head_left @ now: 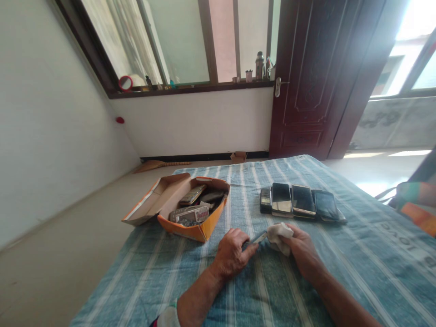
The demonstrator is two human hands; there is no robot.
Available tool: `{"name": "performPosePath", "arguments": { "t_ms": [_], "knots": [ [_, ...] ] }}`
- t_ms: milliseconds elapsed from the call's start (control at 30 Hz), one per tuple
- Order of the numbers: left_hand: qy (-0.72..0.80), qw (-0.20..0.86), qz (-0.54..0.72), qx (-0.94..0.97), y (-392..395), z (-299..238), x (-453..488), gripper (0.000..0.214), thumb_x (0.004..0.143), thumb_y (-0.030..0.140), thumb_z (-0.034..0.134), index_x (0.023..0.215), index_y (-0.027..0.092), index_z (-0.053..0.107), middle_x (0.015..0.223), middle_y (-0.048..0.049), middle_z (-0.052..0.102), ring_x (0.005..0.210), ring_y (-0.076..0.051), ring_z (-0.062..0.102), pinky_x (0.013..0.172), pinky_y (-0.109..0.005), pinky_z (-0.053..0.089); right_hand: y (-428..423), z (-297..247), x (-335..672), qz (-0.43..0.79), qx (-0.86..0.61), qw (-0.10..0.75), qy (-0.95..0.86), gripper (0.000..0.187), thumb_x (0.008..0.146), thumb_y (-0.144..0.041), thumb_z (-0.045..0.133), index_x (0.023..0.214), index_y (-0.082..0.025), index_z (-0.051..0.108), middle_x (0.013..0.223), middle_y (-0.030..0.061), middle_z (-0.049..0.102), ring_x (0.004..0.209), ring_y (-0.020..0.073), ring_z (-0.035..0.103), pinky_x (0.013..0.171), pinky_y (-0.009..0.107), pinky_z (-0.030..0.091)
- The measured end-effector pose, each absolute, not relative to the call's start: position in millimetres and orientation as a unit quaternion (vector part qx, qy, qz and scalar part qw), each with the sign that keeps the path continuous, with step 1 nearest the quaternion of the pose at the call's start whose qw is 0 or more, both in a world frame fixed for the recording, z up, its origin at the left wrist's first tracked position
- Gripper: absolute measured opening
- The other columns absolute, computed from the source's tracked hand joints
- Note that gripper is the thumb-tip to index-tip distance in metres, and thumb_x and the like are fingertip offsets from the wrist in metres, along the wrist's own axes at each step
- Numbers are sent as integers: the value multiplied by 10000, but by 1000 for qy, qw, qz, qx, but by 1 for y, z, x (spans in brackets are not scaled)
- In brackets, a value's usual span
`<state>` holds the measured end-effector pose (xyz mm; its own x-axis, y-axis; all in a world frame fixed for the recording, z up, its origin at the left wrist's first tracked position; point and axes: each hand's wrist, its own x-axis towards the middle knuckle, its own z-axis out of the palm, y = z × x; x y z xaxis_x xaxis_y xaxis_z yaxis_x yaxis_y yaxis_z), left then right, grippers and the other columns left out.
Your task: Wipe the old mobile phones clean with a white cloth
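Observation:
My left hand [233, 252] grips a thin mobile phone [259, 239] by one end, its narrow edge turned toward me. Bunched in the fingers of my right hand [302, 249] is a white cloth [279, 236], which meets the far end of the phone or lies right beside it. Beyond my hands, several mobile phones [303, 200] lie side by side on the striped bedspread. An orange cardboard box [194, 232] with its lid folded open stands to the left, holding several older phones [190, 213] in a jumble.
The blue striped bedspread [163, 272] covers the surface under everything. Against the far wall are a broom [153, 165] and a small carton [239, 156] on the floor. A dark red door [306, 81] stands behind, beside a windowsill bearing a flask [259, 66] and a round mirror [126, 83].

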<state>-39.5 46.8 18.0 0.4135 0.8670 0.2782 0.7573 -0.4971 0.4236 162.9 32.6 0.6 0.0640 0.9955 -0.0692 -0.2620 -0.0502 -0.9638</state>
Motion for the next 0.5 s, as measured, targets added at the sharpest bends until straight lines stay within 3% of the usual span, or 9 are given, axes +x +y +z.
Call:
{"name": "performPosePath", "arguments": {
  "t_ms": [500],
  "knots": [
    [493, 119, 201, 838, 42, 21, -34, 220, 757, 392, 687, 835, 186, 670, 803, -44, 635, 802, -206, 567, 711, -306, 430, 29, 6, 164, 539, -494, 552, -401, 336, 625, -414, 761, 857, -171, 740, 728, 28, 665, 674, 175, 549, 605, 264, 404]
  ]
}}
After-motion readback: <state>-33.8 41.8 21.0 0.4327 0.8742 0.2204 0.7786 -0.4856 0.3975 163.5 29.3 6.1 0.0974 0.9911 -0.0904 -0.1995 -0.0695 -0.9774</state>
